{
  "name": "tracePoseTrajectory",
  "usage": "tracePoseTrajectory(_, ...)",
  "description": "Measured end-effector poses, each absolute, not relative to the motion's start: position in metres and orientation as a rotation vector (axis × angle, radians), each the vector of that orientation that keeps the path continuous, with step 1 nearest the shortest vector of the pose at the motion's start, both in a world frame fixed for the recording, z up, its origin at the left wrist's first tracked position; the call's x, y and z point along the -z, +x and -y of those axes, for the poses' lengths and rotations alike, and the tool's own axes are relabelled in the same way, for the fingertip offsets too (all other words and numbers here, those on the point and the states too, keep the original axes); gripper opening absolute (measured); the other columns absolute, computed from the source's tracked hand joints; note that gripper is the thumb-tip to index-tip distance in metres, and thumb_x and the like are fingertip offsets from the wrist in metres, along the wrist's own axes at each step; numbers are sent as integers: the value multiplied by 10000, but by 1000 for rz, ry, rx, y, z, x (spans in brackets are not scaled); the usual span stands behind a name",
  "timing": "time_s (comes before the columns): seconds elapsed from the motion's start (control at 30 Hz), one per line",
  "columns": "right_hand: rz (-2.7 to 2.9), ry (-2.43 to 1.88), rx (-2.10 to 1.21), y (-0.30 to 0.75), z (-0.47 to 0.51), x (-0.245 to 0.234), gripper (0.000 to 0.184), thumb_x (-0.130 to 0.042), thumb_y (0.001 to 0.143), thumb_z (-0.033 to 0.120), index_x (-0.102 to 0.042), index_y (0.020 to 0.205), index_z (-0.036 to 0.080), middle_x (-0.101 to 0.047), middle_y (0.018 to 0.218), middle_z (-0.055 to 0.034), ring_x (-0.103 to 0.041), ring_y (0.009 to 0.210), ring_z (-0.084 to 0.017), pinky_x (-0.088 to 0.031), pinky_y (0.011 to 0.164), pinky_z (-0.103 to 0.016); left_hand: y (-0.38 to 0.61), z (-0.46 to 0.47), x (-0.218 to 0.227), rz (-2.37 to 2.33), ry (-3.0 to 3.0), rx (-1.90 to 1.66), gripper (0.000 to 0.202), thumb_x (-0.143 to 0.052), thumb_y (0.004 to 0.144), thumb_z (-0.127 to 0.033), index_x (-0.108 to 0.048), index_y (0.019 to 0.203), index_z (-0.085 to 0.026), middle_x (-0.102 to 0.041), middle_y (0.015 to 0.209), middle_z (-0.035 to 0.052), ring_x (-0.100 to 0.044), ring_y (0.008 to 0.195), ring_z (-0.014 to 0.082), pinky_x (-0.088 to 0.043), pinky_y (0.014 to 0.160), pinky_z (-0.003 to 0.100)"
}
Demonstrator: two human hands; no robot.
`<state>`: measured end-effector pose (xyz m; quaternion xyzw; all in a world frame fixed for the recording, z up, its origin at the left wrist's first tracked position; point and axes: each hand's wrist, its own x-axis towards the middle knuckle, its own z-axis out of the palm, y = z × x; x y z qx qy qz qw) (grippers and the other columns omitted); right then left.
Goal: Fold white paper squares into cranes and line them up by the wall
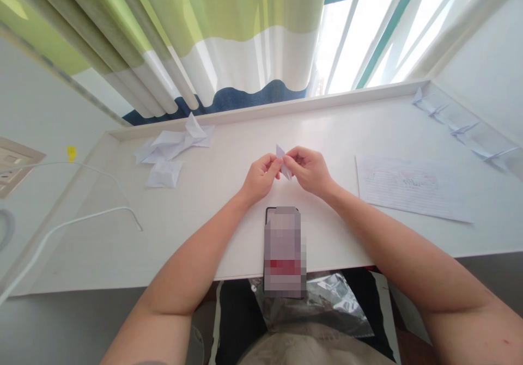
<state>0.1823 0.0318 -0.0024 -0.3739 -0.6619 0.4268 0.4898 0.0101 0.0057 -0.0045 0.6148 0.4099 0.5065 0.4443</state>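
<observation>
White desk (pixel 212 234) is standing beneath a green-and-white curtain (pixel 229 54), carrying crumpled paper sheets (pixel 171 147) toward its far left corner and paper cranes (pixel 457 125) along its right edge. Near the desk's centre, left hand (pixel 261 178) and right hand (pixel 310 170) are pinching a narrow folded paper piece (pixel 283 162) closely between them, its long axis tilting toward the far edge.

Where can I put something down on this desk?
Bare desk shows between the paper pile and the phone, and between the right hand and the lined sheet. The back right corner is crowded with folded paper cranes.
</observation>
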Motion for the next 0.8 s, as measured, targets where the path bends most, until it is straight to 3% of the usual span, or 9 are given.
tracePoseTrajectory(0.2, 1614, -896, -1035, 181, -30, 1, 389, -759, 949, 572, -694, 796, 220, -693, 647, 0, -614, 571, -147, -495, 583, -322, 6, -8, 7, -1042, 1529, -1287, 575, -741, 950, -747, -620, 788, -208, -609, 675, -13, -576, 638, 131, -480, 653, 290)
tracePoseTrajectory(0.37, 1544, -864, -1116, 178, -29, 0, 496, -792, 917, 689, -691, 776, 224, -713, 656, -19, -648, 588, -161, -537, 570, -323, 10, -8, 13, -1007, 1516, -1285, 597, -669, 976, -792, -595, 837, -216, -686, 743, 13, -645, 686, 146, -521, 698, 308)
tracePoseTrajectory(0.6, 1566, -828, -1184, 179, -33, 5, 527, -824, 877, 744, -729, 881, 225, -733, 723, -15, -698, 676, -178, -613, 683, -369, 8, -14, 19, -1035, 1502, -1310, 603, -677, 959, -810, -624, 904, -212, -697, 732, 2, -643, 668, 136, -524, 691, 300)
tracePoseTrajectory(0.8, 1575, -796, -1212, 181, -35, 9, 551, -848, 844, 762, -746, 907, 223, -760, 771, -23, -719, 727, -189, -613, 740, -398, 3, -12, 12, -1027, 1526, -1321, 591, -721, 950, -775, -633, 830, -203, -729, 742, 22, -665, 677, 143, -539, 701, 307)
